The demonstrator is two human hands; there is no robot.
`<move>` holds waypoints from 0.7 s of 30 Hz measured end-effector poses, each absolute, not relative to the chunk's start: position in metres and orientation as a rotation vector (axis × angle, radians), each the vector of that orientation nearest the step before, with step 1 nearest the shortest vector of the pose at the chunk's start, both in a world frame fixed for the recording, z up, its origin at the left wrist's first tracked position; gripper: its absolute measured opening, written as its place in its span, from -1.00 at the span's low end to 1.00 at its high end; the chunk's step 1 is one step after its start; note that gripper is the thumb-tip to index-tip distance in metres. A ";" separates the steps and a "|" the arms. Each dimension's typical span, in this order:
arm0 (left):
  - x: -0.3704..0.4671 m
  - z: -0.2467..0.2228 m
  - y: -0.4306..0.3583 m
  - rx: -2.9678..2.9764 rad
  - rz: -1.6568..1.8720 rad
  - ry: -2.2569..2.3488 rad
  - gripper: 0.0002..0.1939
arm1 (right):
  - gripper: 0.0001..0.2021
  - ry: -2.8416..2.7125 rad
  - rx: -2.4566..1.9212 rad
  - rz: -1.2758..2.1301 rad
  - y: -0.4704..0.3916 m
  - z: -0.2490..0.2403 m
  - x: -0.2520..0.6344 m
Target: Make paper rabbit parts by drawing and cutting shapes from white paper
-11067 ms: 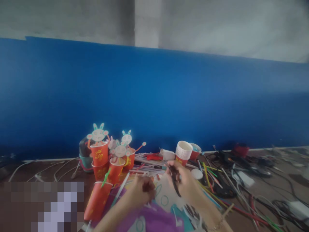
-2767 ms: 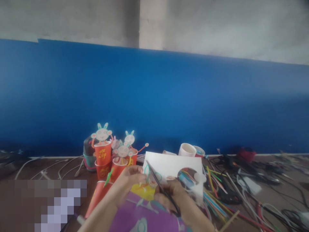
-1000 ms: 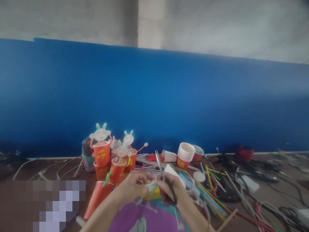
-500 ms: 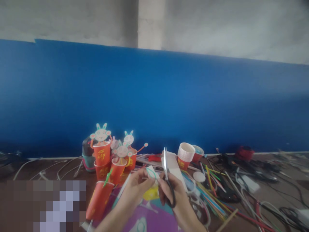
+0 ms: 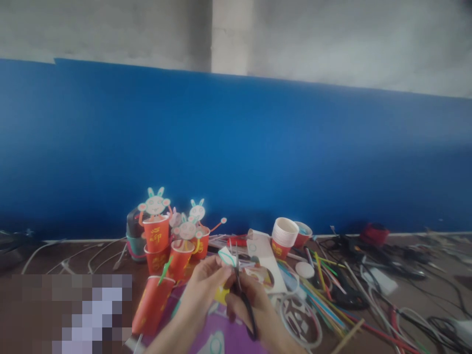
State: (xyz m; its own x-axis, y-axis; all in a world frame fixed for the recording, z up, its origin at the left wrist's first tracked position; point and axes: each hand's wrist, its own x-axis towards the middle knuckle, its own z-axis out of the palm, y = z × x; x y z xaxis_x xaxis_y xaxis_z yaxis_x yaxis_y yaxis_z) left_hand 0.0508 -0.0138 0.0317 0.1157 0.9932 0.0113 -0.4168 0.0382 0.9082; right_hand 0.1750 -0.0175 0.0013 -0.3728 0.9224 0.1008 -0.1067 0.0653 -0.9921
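My left hand point(image 5: 202, 290) pinches a small white piece of paper point(image 5: 227, 256) with a green curved line on it. Black-handled scissors point(image 5: 244, 301) are in my right hand point(image 5: 254, 307), their blades pointing away from me and slightly parted, right beside the paper's right edge. Both hands are close together, above a purple sheet point(image 5: 221, 332) with pale cut shapes. Something yellow point(image 5: 221, 295) shows just below the hands. Left of them, red paper cups point(image 5: 153, 305) stand or lean, some topped by paper rabbit figures point(image 5: 155, 204).
A stack of white-rimmed cups point(image 5: 285, 233) stands behind a white paper strip point(image 5: 263, 250). Coloured sticks point(image 5: 320, 305), a tape roll point(image 5: 300, 322) and a white lid point(image 5: 304, 269) lie to the right, with tangled cables point(image 5: 383, 290) beyond. A blue panel point(image 5: 236, 147) rises behind.
My right hand has moved left and slightly down, bringing the scissors to the paper, their blades now parted. The paper has tilted and moved slightly left.
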 end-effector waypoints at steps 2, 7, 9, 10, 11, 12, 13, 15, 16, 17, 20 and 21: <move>0.051 0.033 -0.014 0.944 1.292 0.831 -0.73 | -0.85 -1.463 -0.857 1.465 -0.017 0.001 0.176; 0.052 0.033 -0.014 0.925 1.305 0.878 -0.71 | -0.81 -1.450 -0.820 1.469 -0.016 -0.001 0.176; 0.053 0.033 -0.015 0.904 1.317 0.881 -0.70 | -0.77 -1.449 -0.813 1.463 -0.017 0.000 0.176; 0.054 0.032 -0.016 0.892 1.327 0.876 -0.70 | -0.76 -1.455 -0.813 1.457 -0.017 0.000 0.176; 0.054 0.032 -0.017 0.877 1.338 0.869 -0.70 | -0.75 -1.462 -0.817 1.451 -0.018 0.001 0.176; 0.055 0.031 -0.018 0.857 1.342 0.861 -0.70 | -0.74 -1.468 -0.823 1.444 -0.018 0.002 0.176; 0.057 0.031 -0.019 0.835 1.337 0.853 -0.70 | -0.74 -1.474 -0.828 1.438 -0.019 0.003 0.176; 0.059 0.029 -0.020 0.796 1.314 0.844 -0.69 | -0.74 -1.472 -0.838 1.429 -0.020 0.005 0.175; 0.061 0.028 -0.021 0.783 1.303 0.847 -0.69 | -0.73 -1.470 -0.840 1.431 -0.021 0.007 0.175; 0.062 0.028 -0.022 0.773 1.297 0.853 -0.69 | -0.73 -1.467 -0.841 1.434 -0.022 0.008 0.175; 0.065 0.026 -0.023 0.754 1.320 0.872 -0.68 | -0.69 -1.444 -0.859 1.443 -0.024 0.013 0.174; 0.066 0.026 -0.024 0.751 1.331 0.876 -0.69 | -0.68 -1.431 -0.865 1.441 -0.024 0.014 0.174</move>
State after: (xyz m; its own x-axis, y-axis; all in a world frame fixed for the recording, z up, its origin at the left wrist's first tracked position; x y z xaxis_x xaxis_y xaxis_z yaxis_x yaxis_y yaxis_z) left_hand 0.0663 -0.0237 0.0258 0.0269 0.9941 -0.1053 -0.4900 0.1049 0.8654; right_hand 0.1737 -0.0240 0.0138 -0.3494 0.9300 0.1137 -0.1203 0.0758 -0.9898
